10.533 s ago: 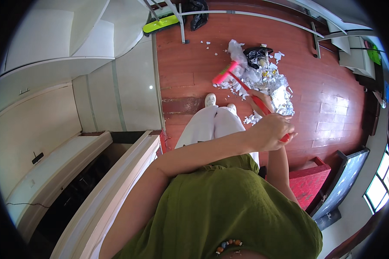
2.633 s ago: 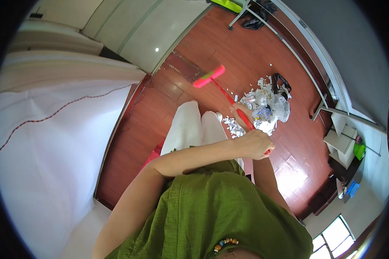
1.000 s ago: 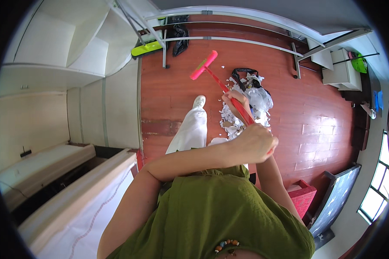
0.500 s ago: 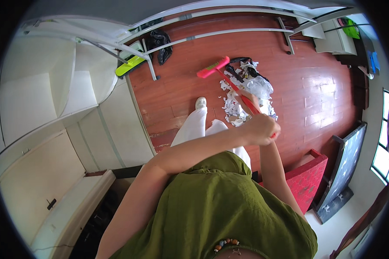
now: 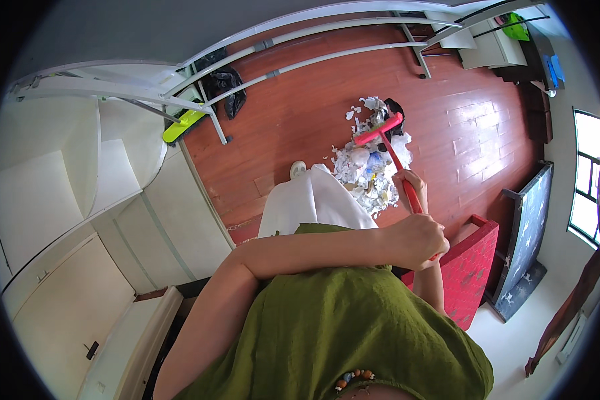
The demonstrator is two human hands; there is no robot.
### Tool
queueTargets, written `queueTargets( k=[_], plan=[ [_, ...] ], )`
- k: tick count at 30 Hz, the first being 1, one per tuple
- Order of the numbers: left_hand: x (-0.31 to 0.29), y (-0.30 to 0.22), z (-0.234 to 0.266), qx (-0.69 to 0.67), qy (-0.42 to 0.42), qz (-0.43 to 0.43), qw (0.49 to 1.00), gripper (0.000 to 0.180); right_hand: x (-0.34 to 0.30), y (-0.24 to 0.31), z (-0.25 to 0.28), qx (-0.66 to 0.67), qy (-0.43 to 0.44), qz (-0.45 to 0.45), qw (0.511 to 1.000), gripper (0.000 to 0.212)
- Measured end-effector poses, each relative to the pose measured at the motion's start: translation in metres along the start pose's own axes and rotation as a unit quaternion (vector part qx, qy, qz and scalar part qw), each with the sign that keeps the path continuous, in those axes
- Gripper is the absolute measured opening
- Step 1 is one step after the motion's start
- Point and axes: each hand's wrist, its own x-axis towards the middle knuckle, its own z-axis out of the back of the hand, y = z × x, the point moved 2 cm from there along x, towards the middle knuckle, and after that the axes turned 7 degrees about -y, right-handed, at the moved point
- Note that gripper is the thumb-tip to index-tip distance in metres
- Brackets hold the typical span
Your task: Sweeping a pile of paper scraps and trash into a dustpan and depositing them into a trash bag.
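A red broom [image 5: 395, 155] is held in both of my hands. My left hand [image 5: 417, 241] is closed round the top end of its handle. Farther down the handle, my right hand [image 5: 413, 188] is wrapped round it too. The pinkish-red broom head [image 5: 379, 130] is over the far part of a litter pile [image 5: 363, 175] on the floor and hides some of it. White paper scraps and clear plastic make up much of the pile, with a black plastic bag [image 5: 395, 108] at its far side. My white shoe [image 5: 299, 169] stands just left of the pile.
A white metal frame [image 5: 343, 59] crosses the far side of the reddish wooden floor [image 5: 293, 100]. Near its left leg are a lime-green broom [image 5: 185, 124] and a black bag [image 5: 233, 93]. White cabinets [image 5: 157, 223] line the left; a red patterned board [image 5: 470, 267] stands at right.
The broom head has swung right and nearer, from the floor left of the pile to over the pile. Both hands have shifted right and closer to my body, still gripping the handle.
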Motion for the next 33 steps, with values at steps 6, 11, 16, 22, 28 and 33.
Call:
queueTargets(
  k=[6,11,16,22,28,33],
  plan=[
    [0.026,0.021,0.012,0.055,0.048,0.01,0.997,0.012,0.053,-0.016,-0.027,0.04,-0.129,-0.021,0.991,0.01],
    [0.052,0.081,0.004,0.094,-0.113,0.002,0.989,0.022,0.111,-0.068,-0.032,0.06,-0.157,-0.031,0.985,0.011],
    [0.065,0.138,-0.017,0.217,-0.1,0.016,0.971,0.029,0.135,-0.104,-0.052,0.089,-0.113,-0.068,0.987,0.016],
    [0.076,0.124,-0.078,0.234,-0.004,-0.005,0.972,0.033,0.071,-0.139,-0.021,0.113,-0.086,-0.119,0.983,0.023],
    [0.084,0.057,-0.091,0.209,0.005,-0.031,0.977,0.032,-0.018,-0.163,0.029,0.128,-0.067,-0.151,0.978,0.03],
    [0.087,0.006,-0.077,0.243,-0.035,-0.095,0.965,0.028,-0.012,-0.107,0.053,0.092,-0.117,-0.139,0.979,0.013]
  ],
)
